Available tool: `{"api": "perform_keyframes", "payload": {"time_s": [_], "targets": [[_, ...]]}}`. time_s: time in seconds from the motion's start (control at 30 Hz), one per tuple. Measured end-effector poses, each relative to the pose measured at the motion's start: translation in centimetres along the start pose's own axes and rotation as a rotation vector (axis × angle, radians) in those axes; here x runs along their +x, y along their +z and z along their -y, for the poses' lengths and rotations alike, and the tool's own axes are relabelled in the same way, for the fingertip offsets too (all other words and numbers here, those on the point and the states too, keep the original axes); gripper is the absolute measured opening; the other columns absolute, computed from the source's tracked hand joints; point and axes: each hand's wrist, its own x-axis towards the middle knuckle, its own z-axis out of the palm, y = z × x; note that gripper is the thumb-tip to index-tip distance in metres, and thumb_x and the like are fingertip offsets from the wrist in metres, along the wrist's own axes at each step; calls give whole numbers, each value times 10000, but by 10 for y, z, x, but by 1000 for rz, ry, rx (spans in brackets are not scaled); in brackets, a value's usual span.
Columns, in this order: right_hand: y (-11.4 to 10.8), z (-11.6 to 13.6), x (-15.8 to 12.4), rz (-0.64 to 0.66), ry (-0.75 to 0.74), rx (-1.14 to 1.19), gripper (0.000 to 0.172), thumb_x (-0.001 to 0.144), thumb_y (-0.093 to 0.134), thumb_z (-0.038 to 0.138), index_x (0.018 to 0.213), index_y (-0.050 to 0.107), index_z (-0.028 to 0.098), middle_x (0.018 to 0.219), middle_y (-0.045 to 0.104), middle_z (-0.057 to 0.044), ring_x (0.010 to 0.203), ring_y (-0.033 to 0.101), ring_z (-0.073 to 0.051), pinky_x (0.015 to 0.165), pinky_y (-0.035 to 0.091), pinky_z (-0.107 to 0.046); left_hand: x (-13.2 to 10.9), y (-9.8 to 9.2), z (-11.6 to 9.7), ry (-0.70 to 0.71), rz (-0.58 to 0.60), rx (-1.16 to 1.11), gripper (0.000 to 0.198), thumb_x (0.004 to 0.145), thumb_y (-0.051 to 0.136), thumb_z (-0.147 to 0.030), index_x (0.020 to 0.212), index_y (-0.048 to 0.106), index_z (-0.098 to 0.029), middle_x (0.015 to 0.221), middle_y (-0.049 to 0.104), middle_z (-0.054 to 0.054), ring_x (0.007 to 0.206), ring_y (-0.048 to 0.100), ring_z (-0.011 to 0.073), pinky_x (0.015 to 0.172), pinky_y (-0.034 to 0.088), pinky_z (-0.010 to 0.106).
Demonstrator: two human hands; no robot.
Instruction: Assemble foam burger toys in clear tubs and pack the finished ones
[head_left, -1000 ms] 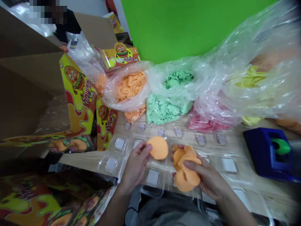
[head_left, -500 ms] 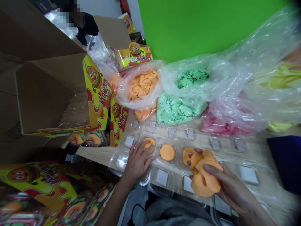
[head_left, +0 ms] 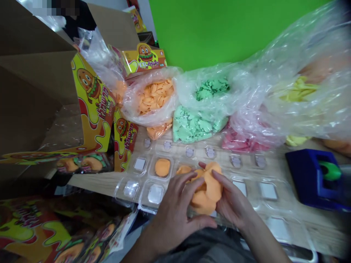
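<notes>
Orange discs (head_left: 210,191) clamped in right hand (head_left: 233,204) grip, left hand (head_left: 178,215) back, pinching them too

I see a bright green wall (head_left: 219,33) behind a light wooden tabletop (head_left: 90,181); even indoor light.

Orange flat discs (head_left: 208,190): loose bunch, overlapping, tilted, above clear compartment tray (head_left: 139,164).

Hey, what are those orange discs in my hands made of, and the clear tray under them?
The orange discs, bunched between left hand and right hand, look like soft matte foam or rubbery plastic: they bend and overlap without shine. The clear tray looks like thin glossy moulded plastic, see-through with glints on its pocket rims.
</notes>
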Motion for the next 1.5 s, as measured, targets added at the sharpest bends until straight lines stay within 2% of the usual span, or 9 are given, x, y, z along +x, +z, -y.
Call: {"api": "perform_keyframes", "payload": {"time_s": [0.23,0.4,0.5,0.63,0.73,0.93,1.1,1.37,1.5], "targets": [[2,2,6,-92,-1,120,201,838,473,215,1025,533,171,814,695,-68,795,672,-198,790,483,-363,-10,25,9,267,-221,358,262,777,606,-190,1036,564,-181,1075,594,67,1069,479,199,970,373,394],[2,1,3,-68,-3,156,134,824,501,212,919,587,173,795,699,-56,826,666,-194,814,481,-369,-11,28,10,263,-166,379,353,784,583,-355,1078,540,-163,1122,608,109,1131,468,254,983,337,464],[5,0,3,-98,3,156,135,827,496,208,888,606,159,792,701,-64,859,659,-204,819,487,-374,-17,30,7,247,-195,316,302,799,563,-210,1093,514,-163,1183,577,122,1188,429,259,1009,296,476],[3,-3,4,-126,-16,114,153,854,466,186,920,596,140,822,699,-72,858,660,-203,804,507,-393,-29,18,11,-185,-258,-124,221,855,406,-134,1046,513,-169,1104,617,79,1062,545,184,937,420,354],[-4,-3,4,-139,-35,79,143,854,473,177,927,588,136,863,696,-70,855,659,-209,800,511,-435,-45,6,29,-497,-421,-87,255,878,372,-158,1062,548,-174,1021,618,66,962,582,162,810,486,278],[-17,2,4,-199,-39,72,159,854,473,203,926,603,146,873,701,-77,804,671,-210,804,519,-461,-95,29,72,-188,-236,362,301,827,467,-117,1117,530,-173,985,639,77,935,587,178,854,470,354],[-14,5,7,-236,-64,37,199,860,443,204,935,615,139,868,701,-90,824,669,-218,781,543,-423,-115,46,75,-99,-157,413,325,842,487,-217,1160,479,-149,1103,634,98,1080,543,219,992,344,470],[-8,-3,6,-200,-46,4,173,846,482,214,922,627,160,883,702,-63,826,664,-203,810,517,-440,-108,36,87,-124,-152,428,340,859,443,-360,1130,537,-177,1137,617,102,1123,499,241,1026,244,505],[-1,-12,6,-81,2,6,225,857,481,289,990,618,171,941,693,-64,899,642,-201,866,470,-438,-87,32,72,-105,-208,379,369,872,403,-374,1143,507,-145,1142,600,143,1130,484,258,1017,242,528]]}}
